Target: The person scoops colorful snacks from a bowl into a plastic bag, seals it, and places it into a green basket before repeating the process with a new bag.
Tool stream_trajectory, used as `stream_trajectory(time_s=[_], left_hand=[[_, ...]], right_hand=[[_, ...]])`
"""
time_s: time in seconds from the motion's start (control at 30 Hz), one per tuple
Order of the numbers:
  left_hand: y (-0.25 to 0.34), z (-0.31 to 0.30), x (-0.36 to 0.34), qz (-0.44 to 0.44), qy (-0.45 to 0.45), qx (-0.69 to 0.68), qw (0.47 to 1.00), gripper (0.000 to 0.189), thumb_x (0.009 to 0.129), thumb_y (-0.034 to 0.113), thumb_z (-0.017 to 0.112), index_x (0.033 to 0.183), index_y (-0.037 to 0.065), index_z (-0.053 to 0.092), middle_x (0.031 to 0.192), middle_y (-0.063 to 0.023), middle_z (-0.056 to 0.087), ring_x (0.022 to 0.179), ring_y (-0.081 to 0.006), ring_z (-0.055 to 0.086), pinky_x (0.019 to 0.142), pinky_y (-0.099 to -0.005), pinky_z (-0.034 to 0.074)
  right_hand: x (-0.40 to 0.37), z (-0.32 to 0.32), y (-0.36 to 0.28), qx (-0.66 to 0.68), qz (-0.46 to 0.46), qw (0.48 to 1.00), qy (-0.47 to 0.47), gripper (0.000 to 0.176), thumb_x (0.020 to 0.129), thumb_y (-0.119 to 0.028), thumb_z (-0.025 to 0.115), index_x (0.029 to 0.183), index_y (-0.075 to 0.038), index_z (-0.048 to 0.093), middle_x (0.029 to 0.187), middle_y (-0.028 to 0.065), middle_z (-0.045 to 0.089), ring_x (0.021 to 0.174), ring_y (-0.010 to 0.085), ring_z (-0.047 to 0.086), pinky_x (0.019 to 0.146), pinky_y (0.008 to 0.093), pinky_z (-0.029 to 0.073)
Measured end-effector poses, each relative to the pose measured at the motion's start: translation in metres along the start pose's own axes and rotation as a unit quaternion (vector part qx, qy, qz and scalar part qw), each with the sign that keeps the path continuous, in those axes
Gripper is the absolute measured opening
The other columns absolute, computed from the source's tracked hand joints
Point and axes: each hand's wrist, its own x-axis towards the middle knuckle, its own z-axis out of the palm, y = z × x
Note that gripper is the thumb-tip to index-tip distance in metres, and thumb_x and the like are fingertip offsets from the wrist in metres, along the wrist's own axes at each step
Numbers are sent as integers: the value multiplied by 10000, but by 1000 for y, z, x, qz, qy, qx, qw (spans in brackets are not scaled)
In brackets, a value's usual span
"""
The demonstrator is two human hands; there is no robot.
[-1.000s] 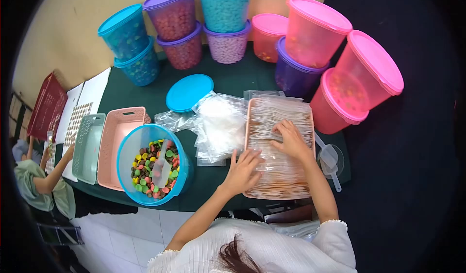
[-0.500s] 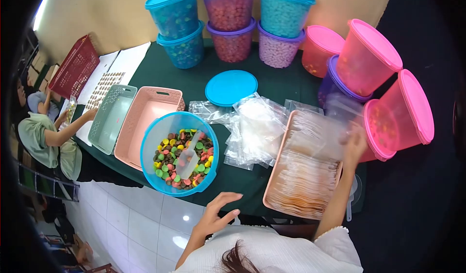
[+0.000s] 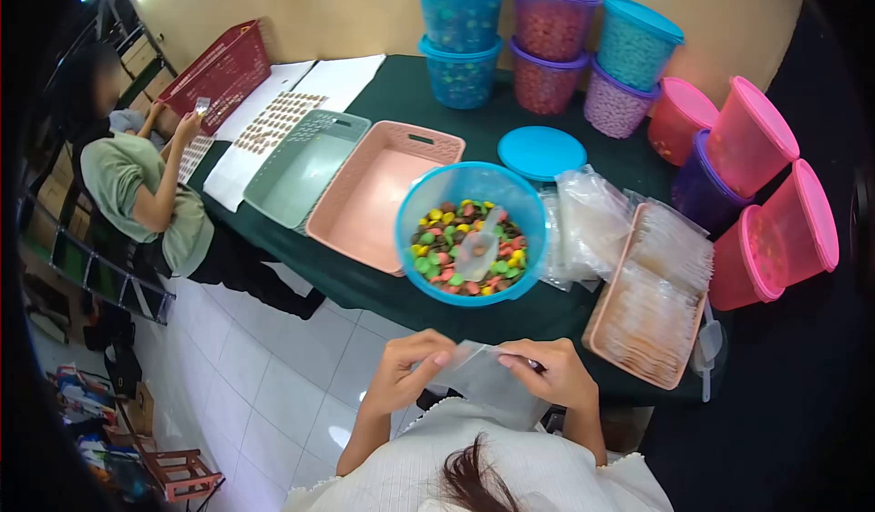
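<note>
Between my two hands I hold a clear plastic bag (image 3: 488,375) close to my body. My left hand (image 3: 412,366) pinches its left upper corner, and my right hand (image 3: 551,373) grips the right side. Beyond them stands a blue tub (image 3: 404,261) of green, yellow, pink and brown candies, with a clear scoop (image 3: 477,255) resting on the candies. To the right of the tub lies a pile of clear plastic bags (image 3: 588,211). A pink tray (image 3: 597,334) packed with rows of flat bags is right of my right hand.
An empty-looking pink basket (image 3: 365,198) and a green basket (image 3: 301,170) sit left of the tub. A blue lid (image 3: 542,152) lies behind it. Stacked lidded tubs (image 3: 551,43) line the back and right. Another scoop (image 3: 707,343) lies beside the tray. A person (image 3: 146,184) works at the far left.
My right hand has come from the tray with a clear bag, and both hands now hold it before me. The view has swung left. The other person has raised their hands.
</note>
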Motion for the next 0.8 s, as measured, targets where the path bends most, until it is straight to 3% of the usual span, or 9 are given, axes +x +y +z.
stream_trajectory(time_s=[0.13, 0.27, 0.37, 0.43, 0.5, 0.57, 0.63, 0.77, 0.8], left_hand=[[2, -50, -45, -129, -64, -5, 990, 123, 781, 17, 567, 875, -45, 618, 782, -98, 606, 680, -108, 546, 611, -225, 448], [-13, -84, -82, -112, -65, 28, 991, 133, 773, -11, 564, 888, -38, 623, 791, -98, 609, 700, -108, 557, 625, -227, 461], [-15, -101, -101, -75, 82, 11, 994, 132, 759, -35, 573, 880, -39, 625, 791, -91, 609, 704, -113, 560, 622, -228, 461], [-20, -115, -108, -25, 254, -38, 966, 114, 744, -55, 587, 850, -40, 628, 783, -84, 605, 698, -112, 555, 608, -219, 450], [-21, -132, -111, -9, 297, -39, 954, 118, 729, -64, 605, 840, -32, 631, 760, -72, 601, 681, -99, 547, 595, -205, 433], [-23, -143, -112, 42, 352, -51, 934, 113, 693, -74, 632, 794, -24, 634, 731, -72, 609, 665, -102, 559, 582, -208, 425], [-24, -141, -107, 50, 317, -48, 946, 112, 674, -78, 641, 767, -16, 635, 708, -71, 612, 652, -106, 567, 578, -209, 425], [-20, -130, -92, 29, 160, -29, 986, 110, 630, -70, 664, 699, 11, 637, 663, -79, 624, 610, -122, 590, 555, -213, 430], [-22, -133, -89, 31, 170, -28, 985, 110, 630, -70, 664, 699, 11, 637, 663, -79, 624, 610, -122, 590, 555, -213, 430]], right_hand=[[3, 52, -11, -17, 16, 999, -26, 132, 751, -113, 620, 870, -57, 623, 681, 76, 613, 482, 161, 562, 455, 247, 435], [17, 94, -22, -51, 5, 999, -14, 178, 701, -134, 662, 857, -61, 618, 660, 58, 580, 549, 175, 540, 533, 267, 418], [36, 123, -44, -155, -116, 969, 154, 274, 619, -83, 702, 870, -70, 594, 795, 53, 558, 788, 230, 501, 722, 351, 357], [39, 140, -52, -140, -132, 938, 287, 256, 601, -43, 695, 834, -69, 591, 814, 62, 557, 787, 227, 488, 696, 338, 360], [45, 152, -58, -106, -144, 933, 311, 244, 601, -23, 688, 817, -80, 590, 801, 53, 557, 735, 220, 485, 677, 328, 367], [49, 159, -59, -2, -158, 977, 142, 240, 607, -49, 705, 813, -77, 586, 788, 52, 552, 681, 211, 483, 645, 315, 375], [60, 171, -64, 45, -114, 992, -26, 343, 580, -143, 780, 829, -45, 566, 739, 61, 522, 628, 158, 486, 564, 252, 391], [76, 188, -51, 68, -83, 990, -89, 349, 600, -184, 761, 795, -26, 518, 708, 71, 478, 646, 204, 488, 580, 289, 406], [82, 185, -44, 77, -68, 988, -114, 358, 592, -191, 767, 783, -22, 514, 707, 69, 477, 644, 196, 495, 580, 285, 413]])
